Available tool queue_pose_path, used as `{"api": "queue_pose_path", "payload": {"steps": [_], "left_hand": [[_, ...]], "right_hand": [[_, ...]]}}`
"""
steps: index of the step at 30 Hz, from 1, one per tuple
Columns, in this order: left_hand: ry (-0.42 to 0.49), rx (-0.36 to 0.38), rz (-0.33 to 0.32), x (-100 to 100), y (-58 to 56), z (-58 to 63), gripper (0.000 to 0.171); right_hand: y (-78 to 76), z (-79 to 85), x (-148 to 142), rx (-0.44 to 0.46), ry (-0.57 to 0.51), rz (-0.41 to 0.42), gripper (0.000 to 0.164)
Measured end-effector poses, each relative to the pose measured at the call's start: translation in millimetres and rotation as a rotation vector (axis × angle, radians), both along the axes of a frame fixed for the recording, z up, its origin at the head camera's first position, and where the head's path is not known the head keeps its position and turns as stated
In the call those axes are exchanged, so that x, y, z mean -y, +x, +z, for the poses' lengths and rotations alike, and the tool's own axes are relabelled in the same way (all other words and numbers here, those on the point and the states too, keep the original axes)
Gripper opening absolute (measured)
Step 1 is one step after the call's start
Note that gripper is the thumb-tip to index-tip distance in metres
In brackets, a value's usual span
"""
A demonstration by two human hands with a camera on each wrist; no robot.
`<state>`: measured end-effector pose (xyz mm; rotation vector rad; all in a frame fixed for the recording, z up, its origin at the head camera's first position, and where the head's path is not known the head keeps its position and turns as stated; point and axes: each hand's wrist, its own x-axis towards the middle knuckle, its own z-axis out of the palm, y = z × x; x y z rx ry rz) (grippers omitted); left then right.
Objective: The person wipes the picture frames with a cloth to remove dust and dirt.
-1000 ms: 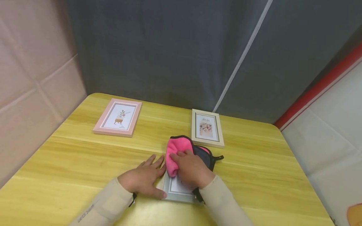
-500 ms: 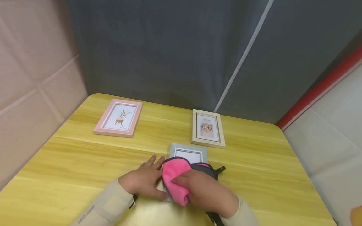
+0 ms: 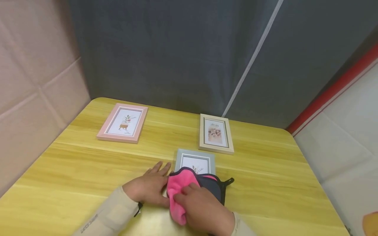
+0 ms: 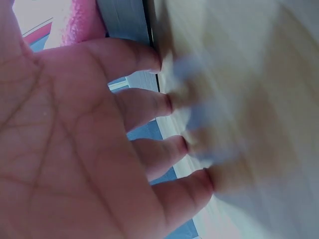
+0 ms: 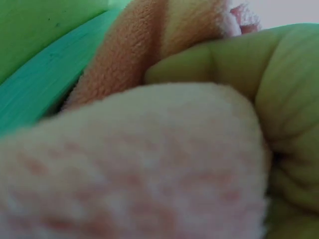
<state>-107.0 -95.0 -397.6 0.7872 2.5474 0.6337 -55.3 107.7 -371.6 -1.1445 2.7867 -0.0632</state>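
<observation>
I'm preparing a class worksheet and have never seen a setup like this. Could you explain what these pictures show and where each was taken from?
There is no machine: you see a person's bare left hand and right hand. The wide picture comes from a camera on the head, looking forward and down. The two close-ups come from cameras on the wrists, one per hand.

On the yellow table lie a pink frame, a cream frame and, nearest, a grey-blue frame, partly covered. The right hand grips a pink and dark cloth over that one; the left hand rests beside it, fingers spread.
</observation>
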Motion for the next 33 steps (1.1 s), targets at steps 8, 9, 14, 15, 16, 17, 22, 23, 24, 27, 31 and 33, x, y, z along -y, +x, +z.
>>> {"api": "queue_pose_path", "payload": {"steps": [8, 9, 14, 15, 16, 17, 22, 23, 24, 27, 31, 33], "left_hand": [[-0.029, -0.012, -0.018, 1, 0.0, 0.1, 0.092], [-0.033, -0.011, -0.021, 1, 0.1, 0.2, 0.091], [-0.056, 0.007, -0.032, 1, 0.1, -0.6, 0.089], [-0.059, 0.010, -0.033, 1, 0.1, -0.9, 0.090], [-0.059, 0.011, -0.035, 2, 0.0, -1.2, 0.091], [-0.058, 0.011, -0.036, 2, 0.0, -1.4, 0.092], [-0.056, 0.004, -0.040, 3, 0.8, -1.4, 0.093], [-0.056, 0.003, -0.040, 3, 0.8, -1.4, 0.093], [-0.056, 0.002, -0.039, 3, 0.9, -1.4, 0.093], [-0.058, 0.003, -0.038, 3, 1.3, -1.1, 0.094], [-0.057, 0.008, -0.034, 3, 1.3, -0.9, 0.094], [-0.056, 0.005, -0.032, 2, 0.9, -1.1, 0.094]], "right_hand": [[-19.2, -0.2, 6, -0.017, 0.048, -0.065, 0.029], [-23.1, 0.0, 7, -0.007, 0.053, -0.075, 0.029], [-42.2, -0.3, 9, 0.035, 0.071, -0.125, 0.030], [-45.7, -0.5, 10, 0.040, 0.078, -0.135, 0.034], [-49.2, -0.8, 10, 0.048, 0.083, -0.148, 0.037], [-52.7, -0.8, 11, 0.055, 0.089, -0.161, 0.040], [-67.2, 0.1, 13, 0.077, 0.099, -0.227, 0.049], [-69.4, 0.3, 14, 0.082, 0.096, -0.239, 0.050], [-71.4, 0.5, 15, 0.088, 0.092, -0.249, 0.050], [-75.3, 0.3, 17, 0.109, 0.089, -0.278, 0.051], [-76.6, 0.1, 18, 0.135, 0.080, -0.304, 0.051], [-75.9, 0.0, 15, 0.150, 0.054, -0.319, 0.050]]}}
